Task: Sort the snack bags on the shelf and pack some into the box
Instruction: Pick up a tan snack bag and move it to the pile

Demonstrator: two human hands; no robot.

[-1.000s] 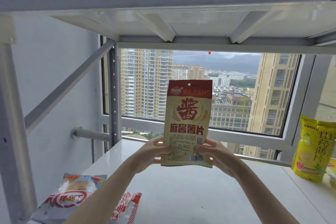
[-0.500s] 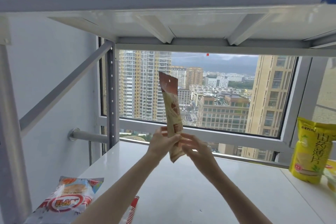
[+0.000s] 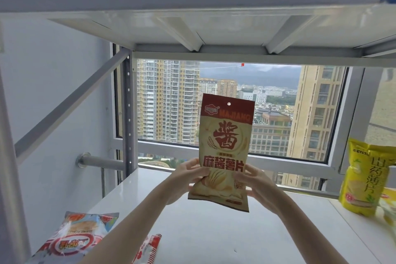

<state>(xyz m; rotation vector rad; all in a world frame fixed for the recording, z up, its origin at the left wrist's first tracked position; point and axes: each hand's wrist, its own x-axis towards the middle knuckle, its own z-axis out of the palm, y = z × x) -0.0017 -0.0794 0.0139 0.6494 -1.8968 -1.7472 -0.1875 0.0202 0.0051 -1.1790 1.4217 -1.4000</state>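
Note:
A beige snack bag with a dark red top (image 3: 225,148) is held upright above the white shelf (image 3: 214,231), its printed front facing me. My left hand (image 3: 191,174) grips its lower left edge and my right hand (image 3: 254,180) grips its lower right edge. A yellow snack bag (image 3: 367,178) stands upright at the right end of the shelf. A blue-and-red snack bag (image 3: 75,238) lies flat at the near left, with a red-and-white striped packet (image 3: 150,246) beside it, partly hidden by my left forearm. No box is in view.
The upper shelf board (image 3: 192,6) hangs low overhead. A grey upright post (image 3: 126,113) and a diagonal brace (image 3: 70,100) stand at the left. A window (image 3: 278,113) lies behind the shelf. Another yellow packet (image 3: 389,206) peeks in at the far right.
The beige bag was turned from its back side, through edge-on, to its front side facing me. Both hands stayed on its lower edges.

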